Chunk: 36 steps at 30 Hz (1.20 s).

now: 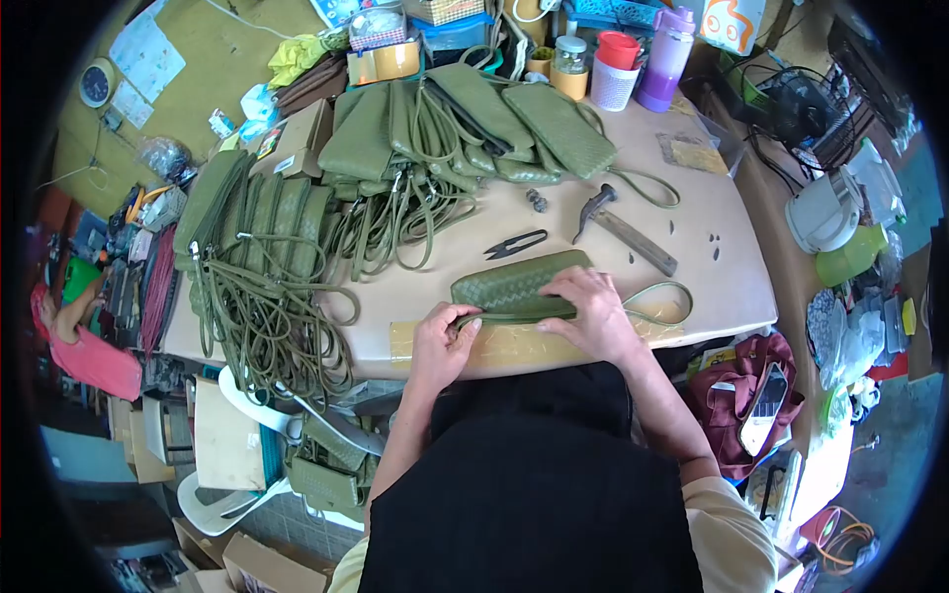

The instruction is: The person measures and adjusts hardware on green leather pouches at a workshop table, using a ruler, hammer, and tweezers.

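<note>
A small olive-green woven pouch [514, 280] lies flat near the front edge of the table, its long near edge toward me. My left hand [442, 339] pinches its near left corner between thumb and fingers. My right hand [596, 314] is closed over the right part of the near edge, thumb below and fingers bent on top. To the right of that hand, a green strap loop [682, 301] rests on the table. Beyond the pouch are black thread snips [516, 244] and a hammer [633, 237] with a wooden handle.
Piles of green pouches [366, 138] and tangled straps [287, 326] cover the table's left and back. A purple bottle [666, 59] and a red-lidded cup [615, 74] stand at the back. A maroon bag [727, 420] with a phone [763, 410] is at right.
</note>
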Tool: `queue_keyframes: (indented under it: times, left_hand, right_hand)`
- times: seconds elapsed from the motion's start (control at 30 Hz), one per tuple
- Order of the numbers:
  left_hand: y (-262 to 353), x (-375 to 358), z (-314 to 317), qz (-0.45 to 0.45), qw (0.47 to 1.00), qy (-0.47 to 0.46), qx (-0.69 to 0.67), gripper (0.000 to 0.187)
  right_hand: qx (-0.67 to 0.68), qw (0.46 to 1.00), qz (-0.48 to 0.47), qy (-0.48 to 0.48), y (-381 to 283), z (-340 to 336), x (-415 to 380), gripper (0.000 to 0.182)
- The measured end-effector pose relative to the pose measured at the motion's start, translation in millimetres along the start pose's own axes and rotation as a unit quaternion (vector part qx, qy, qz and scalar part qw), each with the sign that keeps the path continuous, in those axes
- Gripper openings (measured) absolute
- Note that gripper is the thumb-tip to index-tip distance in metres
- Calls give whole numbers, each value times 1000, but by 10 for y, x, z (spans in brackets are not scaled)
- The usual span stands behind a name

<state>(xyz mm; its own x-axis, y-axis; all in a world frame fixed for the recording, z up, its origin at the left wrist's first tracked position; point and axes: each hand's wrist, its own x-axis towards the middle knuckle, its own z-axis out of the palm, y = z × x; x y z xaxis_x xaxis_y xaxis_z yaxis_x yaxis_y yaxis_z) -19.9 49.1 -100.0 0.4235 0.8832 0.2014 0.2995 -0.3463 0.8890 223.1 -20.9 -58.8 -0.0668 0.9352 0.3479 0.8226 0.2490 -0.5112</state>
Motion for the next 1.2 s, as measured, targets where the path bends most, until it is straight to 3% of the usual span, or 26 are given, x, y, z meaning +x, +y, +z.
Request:
queue_keyframes:
  times: [0.13, 0.27, 0.37, 0.43, 0.47, 0.57, 0.67, 0.73, 0.77, 0.83, 0.9, 1.0, 1.1, 1.2]
  left_hand:
    - [-43, 23, 3, -40, 999, -30, 3, 16]
    - [-53, 62, 16, -100, 994, -26, -44, 15]
    - [-87, 66, -7, -97, 993, -48, -56, 15]
    - [49, 47, -61, -64, 995, -64, -44, 15]
    - [85, 38, -78, -38, 996, -74, -27, 14]
    - [23, 33, -87, -40, 994, -95, -29, 14]
    - [-57, 148, -7, -23, 996, -82, -32, 14]
    - [-30, 79, -26, -50, 998, -46, -11, 15]
    - [-35, 89, -17, -55, 998, -38, -5, 15]
    - [-63, 95, -10, -71, 996, -57, -16, 15]
    - [-44, 101, -19, -92, 994, -59, -15, 16]
    - [-11, 142, -28, -123, 990, -66, 21, 16]
    - [8, 182, -59, -134, 987, -90, 0, 18]
    - [11, 195, -77, -180, 972, -107, -104, 22]
  right_hand:
    - [62, 997, 26, -36, 74, 233, 170, 19]
    - [90, 985, 92, -116, 91, 171, 235, 19]
    - [75, 987, 67, -127, 89, 144, 118, 28]
    - [-124, 990, -48, -53, 18, 73, -98, 52]
    - [-136, 987, -36, -84, 76, 77, -220, 69]
    - [-221, 972, 53, -62, 94, -63, -299, 70]
    - [-242, 965, 93, 29, 239, -203, -253, 53]
    - [-123, 984, 83, 100, 13, -184, -99, 31]
    - [-115, 986, 76, 97, -59, -89, -23, 31]
    - [20, 999, 18, 46, -198, 86, 77, 27]
    - [35, 999, -1, 29, -226, 223, 212, 20]
    - [75, 984, 117, -114, -175, 310, 370, 19]
    - [51, 971, 170, -157, -176, 299, 446, 22]
    - [58, 978, 159, -123, -138, 343, 449, 18]
